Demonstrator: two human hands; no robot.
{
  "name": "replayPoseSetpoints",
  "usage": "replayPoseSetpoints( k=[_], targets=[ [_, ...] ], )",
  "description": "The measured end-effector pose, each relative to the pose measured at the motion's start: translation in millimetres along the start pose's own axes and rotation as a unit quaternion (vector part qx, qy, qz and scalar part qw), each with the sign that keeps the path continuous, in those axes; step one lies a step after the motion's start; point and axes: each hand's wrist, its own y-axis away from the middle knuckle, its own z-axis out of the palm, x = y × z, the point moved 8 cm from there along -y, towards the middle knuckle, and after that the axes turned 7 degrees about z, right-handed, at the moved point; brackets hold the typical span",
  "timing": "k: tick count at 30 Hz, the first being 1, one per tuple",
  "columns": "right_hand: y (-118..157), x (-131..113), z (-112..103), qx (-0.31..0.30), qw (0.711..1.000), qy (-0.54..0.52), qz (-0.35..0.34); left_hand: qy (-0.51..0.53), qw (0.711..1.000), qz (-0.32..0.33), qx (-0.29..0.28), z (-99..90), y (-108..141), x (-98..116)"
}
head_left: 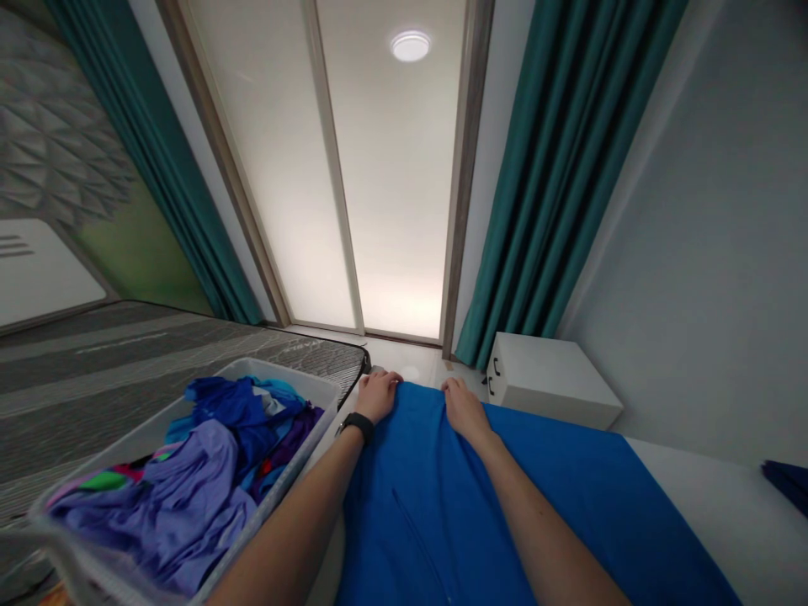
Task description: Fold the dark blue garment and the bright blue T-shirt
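A large blue cloth (429, 488) is spread over a white surface (682, 488), with a few creases running down its middle. At its far left corner, my left hand (377, 396) has its fingers closed on the edge; a dark watch band is on that wrist. My right hand (464, 406) pinches the same far edge a little to the right, fingers bent over the cloth. Between the two hands a short stretch of the edge shows. Both thumbs are mostly hidden.
A translucent bin (328, 391) of crumpled purple and blue clothes (189, 480) stands at the left, beside a grey patterned mattress (56, 379). Beyond the cloth are a white cabinet (555, 370), teal curtains (555, 168) and sliding doors (391, 185). Something dark blue (789, 481) lies at the right edge.
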Motion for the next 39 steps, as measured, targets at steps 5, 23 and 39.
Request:
replayPoseSetpoints(
  k=[5, 23, 39],
  targets=[
    [2.4, 2.1, 2.0, 0.004, 1.0, -0.021, -0.004, 0.0, 1.0, -0.011, -0.008, 2.7, -4.6, -3.1],
    [-1.7, 4.6, 6.8, -0.011, 1.0, -0.009, 0.018, -0.031, 0.999, 0.001, -0.024, 7.3, -24.3, 17.2],
    [1.0, 10.8, 5.3, -0.033, 0.998, 0.026, 0.051, -0.05, 0.998, -0.013, -0.036, 10.3, -22.6, -16.2]
  ],
)
